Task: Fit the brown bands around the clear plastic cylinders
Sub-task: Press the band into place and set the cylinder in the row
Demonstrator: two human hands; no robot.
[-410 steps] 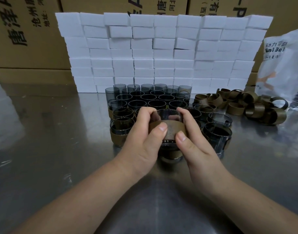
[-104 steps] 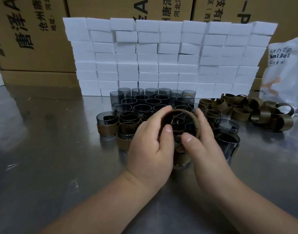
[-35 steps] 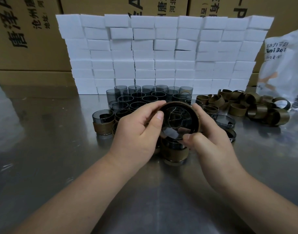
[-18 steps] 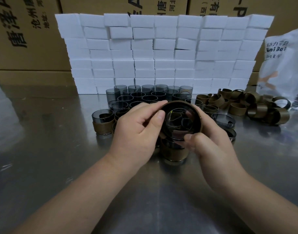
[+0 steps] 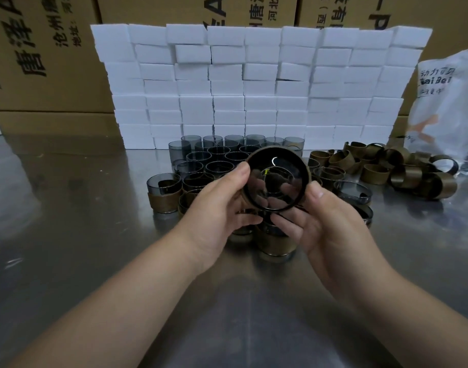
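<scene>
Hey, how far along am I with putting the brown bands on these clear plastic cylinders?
Early on. Done: a few banded cylinders stand at the cluster's near left and front. In hand: the left hand and right hand hold a tilted cylinder with a brown band around it. Left: many bare cylinders behind wait unbanded, and a pile of loose bands lies to the right.

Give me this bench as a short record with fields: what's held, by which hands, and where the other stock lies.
held: clear plastic cylinder, brown band around it, end-on to the camera
left hand: grips its left rim
right hand: grips its right rim
bare cylinders: grouped behind the hands
banded cylinders: left of and below the hands
loose bands: heap at right
backdrop: white foam blocks
</scene>
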